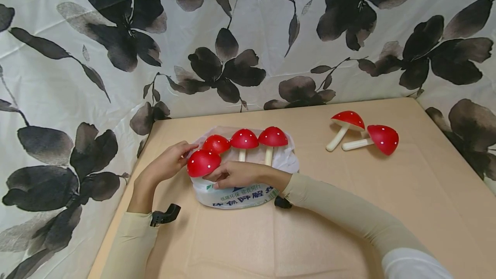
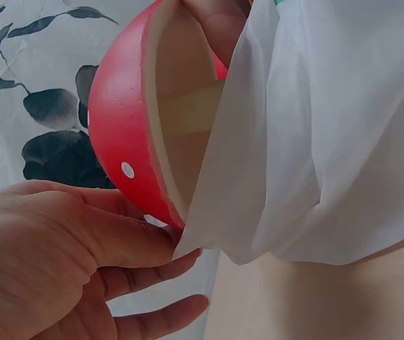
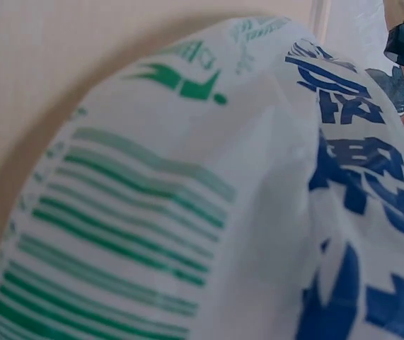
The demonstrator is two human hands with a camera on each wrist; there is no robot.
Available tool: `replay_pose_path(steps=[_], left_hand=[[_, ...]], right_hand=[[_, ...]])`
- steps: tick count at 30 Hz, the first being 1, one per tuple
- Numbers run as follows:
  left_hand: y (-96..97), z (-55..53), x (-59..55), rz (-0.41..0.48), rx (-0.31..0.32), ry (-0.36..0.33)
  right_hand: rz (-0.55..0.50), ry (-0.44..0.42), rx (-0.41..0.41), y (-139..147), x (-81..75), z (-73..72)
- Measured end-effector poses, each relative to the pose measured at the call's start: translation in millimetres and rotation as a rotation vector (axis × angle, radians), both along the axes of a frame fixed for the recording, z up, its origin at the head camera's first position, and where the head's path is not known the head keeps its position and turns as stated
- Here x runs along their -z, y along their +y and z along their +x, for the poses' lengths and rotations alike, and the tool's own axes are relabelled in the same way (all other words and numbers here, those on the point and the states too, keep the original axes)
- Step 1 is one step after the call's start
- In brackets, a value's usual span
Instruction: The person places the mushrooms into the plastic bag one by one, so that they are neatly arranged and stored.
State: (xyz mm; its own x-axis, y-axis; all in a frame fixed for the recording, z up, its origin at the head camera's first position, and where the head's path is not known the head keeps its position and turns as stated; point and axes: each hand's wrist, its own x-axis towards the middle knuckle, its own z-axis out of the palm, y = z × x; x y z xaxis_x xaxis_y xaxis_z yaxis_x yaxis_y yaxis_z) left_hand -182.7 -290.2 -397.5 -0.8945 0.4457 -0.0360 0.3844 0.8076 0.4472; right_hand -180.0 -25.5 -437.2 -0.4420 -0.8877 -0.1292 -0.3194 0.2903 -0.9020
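Note:
A white plastic bag point(image 1: 232, 199) with green and blue print stands on the table, its mouth facing up. Several toy mushrooms with red, white-dotted caps stick out of it. Thumb and fingers of my left hand point(image 1: 167, 162) pinch the bag's edge at the left, just beside the front-left mushroom point(image 1: 203, 163). My right hand point(image 1: 239, 174) reaches over the bag from the right and grips that mushroom under its cap; the stem is partly hidden by the bag. In the left wrist view the mushroom's cap point(image 2: 124, 113) tilts sideways, with the left hand point(image 2: 67, 248) against the bag's edge.
Two more toy mushrooms lie at the back right of the table, one with its cap up point(image 1: 349, 119) and one on its side point(image 1: 383, 139). A floral cloth point(image 1: 248, 94) hangs behind the table point(image 1: 341, 175) and along its left side.

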Motion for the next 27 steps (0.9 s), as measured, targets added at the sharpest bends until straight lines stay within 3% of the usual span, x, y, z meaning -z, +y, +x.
replay_pose_path(steps=[12, 20, 27], left_hand=[[-0.8, 0.6, 0.6, -0.015, 0.002, -0.013], [-3.4, 1.1, 4.9, -0.017, -0.001, -0.017], [-3.9, -0.6, 5.0, -0.009, 0.005, -0.02]], right_hand=[[0.059, 0.009, -0.057, 2.0, -0.8, -3.8], [-0.01, 0.018, -0.06, -1.2, 0.6, 2.5], [0.032, 0.027, -0.046, -0.4, 0.7, 0.3]])
